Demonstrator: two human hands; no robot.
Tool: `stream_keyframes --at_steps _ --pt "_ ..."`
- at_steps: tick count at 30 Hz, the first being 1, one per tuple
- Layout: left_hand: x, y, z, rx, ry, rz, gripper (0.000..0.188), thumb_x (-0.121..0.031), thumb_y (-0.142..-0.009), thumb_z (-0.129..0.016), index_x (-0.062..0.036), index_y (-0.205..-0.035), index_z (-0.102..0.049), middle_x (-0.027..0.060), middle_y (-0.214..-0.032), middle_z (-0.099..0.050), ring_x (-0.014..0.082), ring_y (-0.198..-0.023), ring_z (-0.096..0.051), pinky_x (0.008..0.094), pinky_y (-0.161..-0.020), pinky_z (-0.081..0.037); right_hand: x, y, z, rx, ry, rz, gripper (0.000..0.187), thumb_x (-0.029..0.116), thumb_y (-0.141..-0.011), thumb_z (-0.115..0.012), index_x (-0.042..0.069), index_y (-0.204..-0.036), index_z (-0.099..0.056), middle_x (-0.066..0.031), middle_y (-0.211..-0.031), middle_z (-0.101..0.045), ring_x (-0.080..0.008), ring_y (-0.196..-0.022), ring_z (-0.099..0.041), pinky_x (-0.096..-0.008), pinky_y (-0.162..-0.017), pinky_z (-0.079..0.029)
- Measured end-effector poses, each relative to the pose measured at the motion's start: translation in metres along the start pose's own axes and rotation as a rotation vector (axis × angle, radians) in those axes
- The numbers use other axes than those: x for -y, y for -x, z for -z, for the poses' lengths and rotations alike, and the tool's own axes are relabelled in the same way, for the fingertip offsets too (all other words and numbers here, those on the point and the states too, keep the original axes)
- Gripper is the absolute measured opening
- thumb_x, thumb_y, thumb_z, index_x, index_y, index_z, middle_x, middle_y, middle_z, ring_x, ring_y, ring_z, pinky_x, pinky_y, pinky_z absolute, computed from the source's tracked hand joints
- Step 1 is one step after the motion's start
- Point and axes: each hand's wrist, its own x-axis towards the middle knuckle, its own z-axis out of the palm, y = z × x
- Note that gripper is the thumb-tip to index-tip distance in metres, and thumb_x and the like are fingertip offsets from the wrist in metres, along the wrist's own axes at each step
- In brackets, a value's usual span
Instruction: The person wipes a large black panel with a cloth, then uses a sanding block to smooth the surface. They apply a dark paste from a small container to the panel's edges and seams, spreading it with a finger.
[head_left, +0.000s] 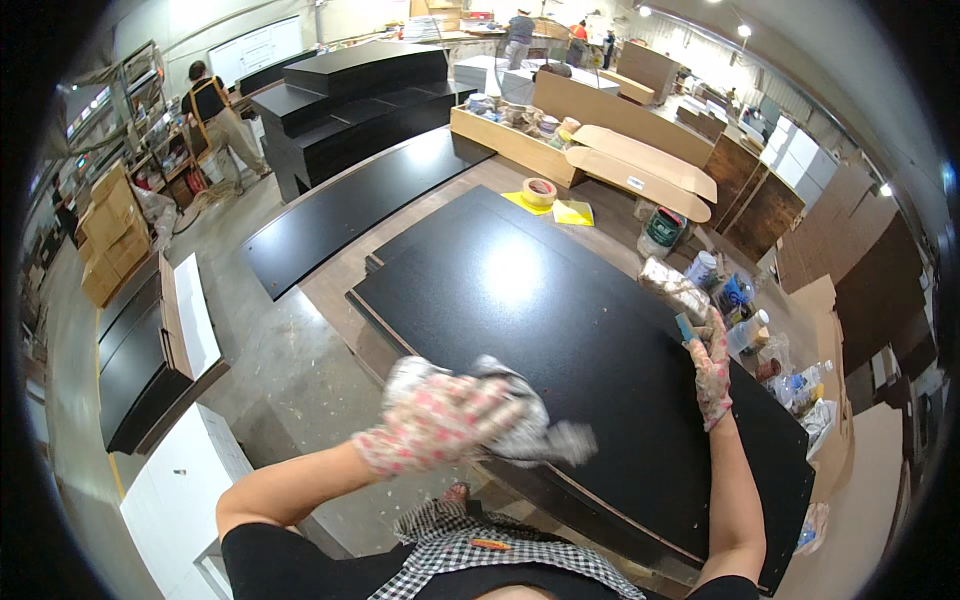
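My left hand [440,415], in a pink-dotted work glove, is closed on a crumpled grey-and-white rag [525,415]. The rag is smeared by motion at one end, over the near edge of a large black panel [520,320]. I cannot tell whether the rag touches the panel. My right hand [711,375], gloved alike, is at the panel's right side. Its fingers are closed on a small blue piece [685,327], whose kind I cannot make out. The panel lies flat on top of other boards and has a few light specks.
Beside my right hand stand a wrapped white bundle [674,288], a green can [662,232] and a plastic bottle [748,331]. A tape roll [539,192] lies past the panel. At left are another black panel [370,212] and a white cabinet [185,490]. A person [222,125] stands far left.
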Motion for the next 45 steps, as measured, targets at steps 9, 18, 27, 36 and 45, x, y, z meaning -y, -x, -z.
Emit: stream_keyframes --at_steps 9,18,27,36,45 --pt "-0.027 -0.046 0.048 -0.170 -0.135 -0.299 0.048 -0.020 -0.088 -0.056 -0.0060 -0.133 -0.054 0.0173 -0.120 -0.061 0.0296 -0.106 -0.063 0.0360 -0.073 -0.060 0.121 0.046 0.057 -0.271 0.599 0.354 0.049 0.013 -0.099 -0.052 0.003 -0.146 -0.044 -0.0136 -0.132 -0.054 -0.0274 -0.121 -0.050 -0.0409 -0.111 -0.035" --pt "0.088 -0.208 0.211 0.153 0.558 -0.185 0.047 -0.048 -0.092 -0.063 -0.0104 -0.121 -0.064 0.0073 -0.096 -0.070 0.0118 -0.075 -0.070 0.0239 -0.064 -0.060 0.175 0.118 0.073 -0.544 0.295 0.306 0.054 0.015 -0.099 -0.054 0.004 -0.150 -0.039 -0.0160 -0.134 -0.053 -0.0248 -0.113 -0.057 -0.0382 -0.100 -0.045" --pt "0.108 -0.359 0.080 -0.221 0.206 0.124 0.077 -0.079 -0.082 -0.055 -0.0045 -0.075 -0.072 0.0126 -0.065 -0.066 0.0274 -0.066 -0.069 0.0416 -0.070 -0.056 0.216 0.199 0.140 -0.824 0.278 0.183 0.059 0.018 -0.099 -0.055 0.005 -0.153 -0.034 -0.0183 -0.135 -0.053 -0.0221 -0.104 -0.063 -0.0356 -0.089 -0.054" --pt "0.076 -0.368 -0.043 -0.069 0.341 -0.115 0.051 -0.058 -0.088 -0.064 -0.0083 -0.089 -0.074 0.0140 -0.075 -0.071 0.0278 -0.068 -0.070 0.0408 -0.063 -0.056 0.158 0.186 0.142 -0.699 0.328 -0.042 0.056 0.015 -0.100 -0.053 0.006 -0.153 -0.036 -0.0136 -0.124 -0.057 -0.0195 -0.104 -0.063 -0.0366 -0.092 -0.056" --pt "0.122 -0.312 0.032 -0.568 1.258 0.103 0.030 -0.028 -0.096 -0.066 -0.0126 -0.122 -0.071 0.0096 -0.104 -0.075 0.0146 -0.093 -0.071 0.0259 -0.077 -0.056 0.054 0.085 0.130 -0.136 0.435 -0.164 0.038 0.021 -0.093 -0.069 0.006 -0.128 -0.064 -0.0100 -0.126 -0.065 -0.0235 -0.121 -0.056 -0.0363 -0.106 -0.042"
